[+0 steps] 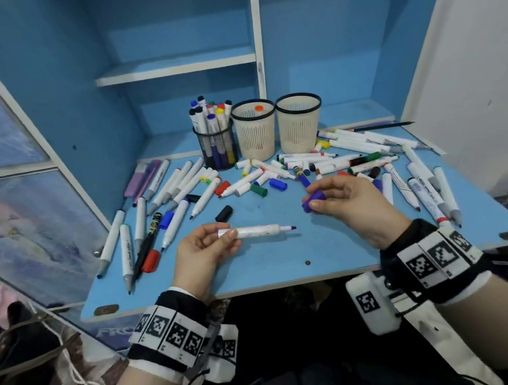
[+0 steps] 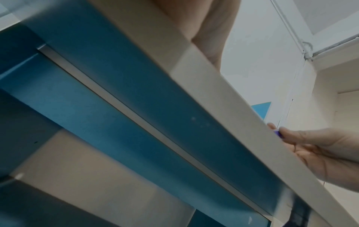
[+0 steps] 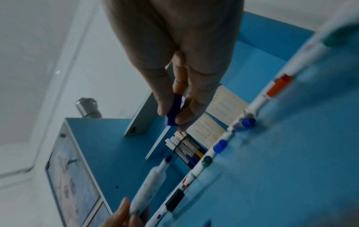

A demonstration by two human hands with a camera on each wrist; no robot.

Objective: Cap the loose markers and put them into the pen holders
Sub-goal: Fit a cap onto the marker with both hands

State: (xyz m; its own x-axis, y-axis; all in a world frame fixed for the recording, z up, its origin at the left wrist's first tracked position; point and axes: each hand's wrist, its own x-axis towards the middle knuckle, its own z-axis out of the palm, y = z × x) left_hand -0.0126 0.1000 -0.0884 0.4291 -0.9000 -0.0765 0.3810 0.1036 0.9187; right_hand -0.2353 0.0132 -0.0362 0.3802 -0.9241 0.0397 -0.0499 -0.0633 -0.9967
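Observation:
My left hand [image 1: 212,239] grips the rear end of an uncapped white marker [image 1: 258,230], whose purple tip points right, just above the blue desk [image 1: 285,258]. About a hand's width to the right, my right hand [image 1: 317,199] pinches a purple cap [image 1: 313,200] between thumb and fingers; the cap [image 3: 172,109] and the marker [image 3: 149,182] also show in the right wrist view. Cap and tip are apart. At the back stand a black mesh holder [image 1: 217,147] full of markers and two cream holders [image 1: 255,130] [image 1: 299,122].
Many loose markers and caps lie scattered across the desk, left [image 1: 142,224], centre [image 1: 263,178] and right [image 1: 416,186]. A black cap [image 1: 224,213] lies just beyond the held marker. Blue shelves rise behind the holders. The left wrist view mostly shows the desk's edge [image 2: 223,95].

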